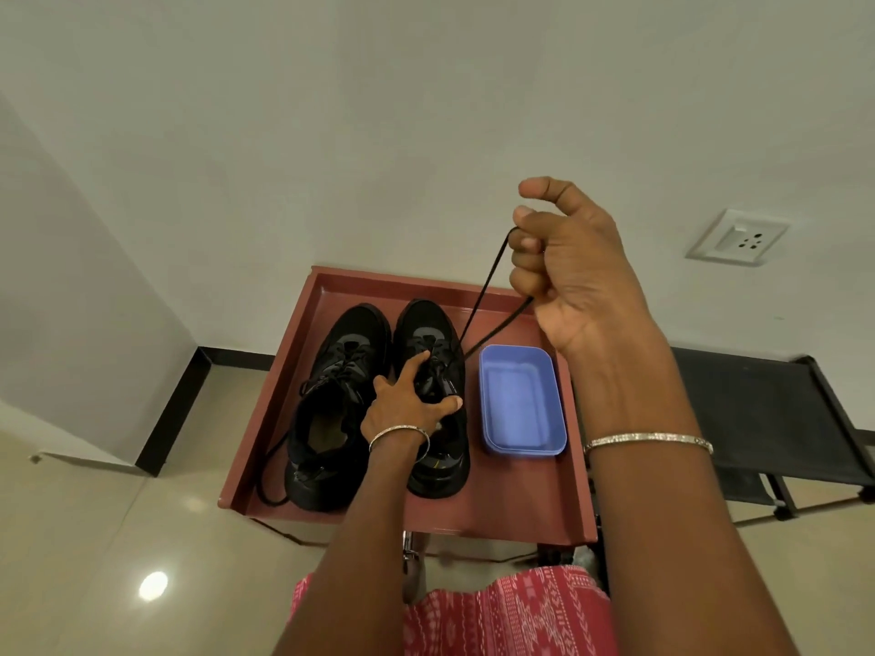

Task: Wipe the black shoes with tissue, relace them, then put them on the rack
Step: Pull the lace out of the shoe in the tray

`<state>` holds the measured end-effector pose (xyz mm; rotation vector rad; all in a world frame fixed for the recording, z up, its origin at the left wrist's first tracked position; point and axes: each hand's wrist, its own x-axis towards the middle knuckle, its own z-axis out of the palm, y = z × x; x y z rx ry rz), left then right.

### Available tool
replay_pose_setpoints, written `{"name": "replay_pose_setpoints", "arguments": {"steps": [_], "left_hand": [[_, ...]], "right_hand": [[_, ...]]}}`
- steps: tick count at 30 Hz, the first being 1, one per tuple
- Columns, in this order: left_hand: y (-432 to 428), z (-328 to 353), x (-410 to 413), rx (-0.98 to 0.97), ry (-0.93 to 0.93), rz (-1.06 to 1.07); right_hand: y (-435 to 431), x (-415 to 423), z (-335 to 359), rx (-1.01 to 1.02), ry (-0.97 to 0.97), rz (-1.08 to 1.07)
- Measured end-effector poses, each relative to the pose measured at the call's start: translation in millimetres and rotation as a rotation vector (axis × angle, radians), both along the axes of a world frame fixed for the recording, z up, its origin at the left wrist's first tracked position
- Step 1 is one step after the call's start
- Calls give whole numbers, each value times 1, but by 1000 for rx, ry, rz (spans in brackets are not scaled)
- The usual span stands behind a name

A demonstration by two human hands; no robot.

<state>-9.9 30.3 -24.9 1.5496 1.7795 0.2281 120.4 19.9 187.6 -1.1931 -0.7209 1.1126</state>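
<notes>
Two black shoes stand side by side on a reddish-brown tray table. The left shoe has a loose lace trailing off its left side. My left hand rests on the right shoe, index finger stretched onto the eyelets and thumb spread along its side. My right hand is raised high above the tray, fingers curled round the black lace, which runs taut in two strands down to the right shoe.
An empty blue plastic tub sits on the tray right of the shoes. A black fabric rack stands to the right against the white wall, below a wall socket. Tiled floor lies to the left.
</notes>
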Motion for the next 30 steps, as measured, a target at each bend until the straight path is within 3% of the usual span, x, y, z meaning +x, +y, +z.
{"name": "replay_pose_setpoints", "arguments": {"steps": [7, 12, 17, 21, 25, 30], "left_hand": [[2, -5, 2, -4, 92, -34], [0, 10, -4, -39, 95, -139], [-1, 38, -33, -116, -18, 11], [-12, 84, -56, -323, -375, 135], [-14, 138, -59, -169, -495, 183], [-6, 187, -53, 34, -528, 153]], "right_hand": [[2, -12, -2, 92, 62, 0], [-11, -11, -11, 124, -79, 48], [-46, -10, -48, 74, -348, 3], [-73, -20, -111, -101, -579, -18], [-74, -44, -180, -385, -1067, 142], [-50, -66, -199, -545, -1295, 189]]}}
